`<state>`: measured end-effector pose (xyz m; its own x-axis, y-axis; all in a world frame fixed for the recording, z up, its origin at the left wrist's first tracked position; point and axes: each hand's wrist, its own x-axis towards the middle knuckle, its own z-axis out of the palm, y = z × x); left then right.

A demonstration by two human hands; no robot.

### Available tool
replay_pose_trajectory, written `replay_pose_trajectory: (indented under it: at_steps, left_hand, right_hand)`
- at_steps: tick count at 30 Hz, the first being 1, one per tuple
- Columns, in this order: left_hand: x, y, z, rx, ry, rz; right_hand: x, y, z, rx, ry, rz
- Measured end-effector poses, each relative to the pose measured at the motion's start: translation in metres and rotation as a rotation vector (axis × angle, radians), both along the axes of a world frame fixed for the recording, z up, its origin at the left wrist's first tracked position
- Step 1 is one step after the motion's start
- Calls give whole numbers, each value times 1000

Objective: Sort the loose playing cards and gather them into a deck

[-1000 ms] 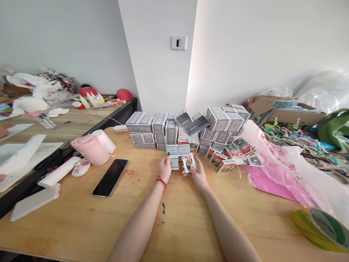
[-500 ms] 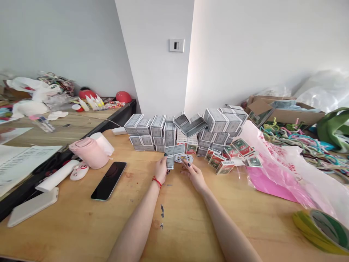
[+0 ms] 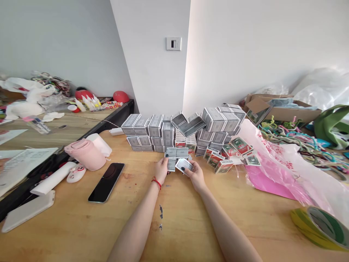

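My left hand [image 3: 161,170], with a red cord on its wrist, is closed on a panel of joined grey-backed playing cards [image 3: 176,152] in the middle of the table. Between the thumb and fingers of my right hand [image 3: 196,176] is a playing card [image 3: 183,165], tilted, its patterned back towards me. This card lies close to the lower right of the panel; whether they touch I cannot tell. Just behind stand stacked blocks [image 3: 136,125] built of the same cards. A bent card piece [image 3: 188,124] rests across the gap between stacks.
Red and green card boxes [image 3: 216,160] stand right of my hands, beside a pink and white plastic bag [image 3: 272,160]. At the right front lies a yellow tape roll [image 3: 302,222]. A black phone [image 3: 107,182] and a pink roll [image 3: 88,154] are on the left.
My right hand has turned the card up so that its patterned back shows, over where face-up cards were visible. The panel in my left hand has shifted slightly. The view has moved a little.
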<state>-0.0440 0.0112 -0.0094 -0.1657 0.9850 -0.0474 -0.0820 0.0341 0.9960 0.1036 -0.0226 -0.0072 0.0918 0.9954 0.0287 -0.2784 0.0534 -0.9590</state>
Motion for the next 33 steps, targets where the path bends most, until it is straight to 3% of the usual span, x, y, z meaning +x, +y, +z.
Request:
replay_pose_trajectory:
  at_steps: [13, 19, 25, 29, 33]
  left_hand:
    - [1, 1, 3, -14, 36, 0]
    - [-1, 3, -1, 33, 71, 14]
    - [0, 1, -1, 127, 236, 80]
    - [1, -1, 1, 154, 312, 77]
    - [2, -3, 1, 184, 323, 56]
  right_hand:
    - [-1, 2, 0, -36, 32, -47]
    - [1, 2, 1, -69, 2, 8]
    - [4, 3, -2, -54, -67, 80]
    - [7, 0, -1, -34, -117, 184]
    - [12, 0, -2, -45, -163, 194]
